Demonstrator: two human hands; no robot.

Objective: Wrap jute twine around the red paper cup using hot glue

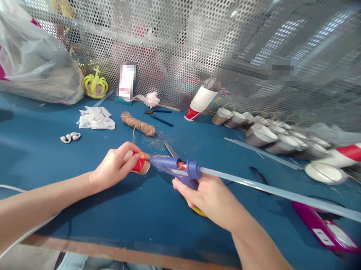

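My left hand (pixel 114 165) is closed round a small red and white paper cup (pixel 139 165) lying on its side. Brown twine is wound about the cup's end, and a strand runs back to a bundle of twine (pixel 138 124). My right hand (pixel 209 195) grips a blue hot glue gun (pixel 178 169), its nozzle at the twine-wrapped end of the cup; whether it touches I cannot tell. A long clear glue stick (pixel 274 190) sticks out of the gun's back. Behind the gun shows a scissors blade (pixel 170 149), with its yellow handle (pixel 199 211) partly under my right hand.
Pliers (pixel 159 115), crumpled white tissue (pixel 97 118) and a yellow crown ornament (pixel 96 84) lie farther back. Stacked paper cups (pixel 202 100) lean on the perforated metal screen (pixel 173 38). Several twine-wrapped cups (pixel 262 135) stand right, beyond a magenta power strip (pixel 325 231). A plastic bag (pixel 36 59) fills the left back.
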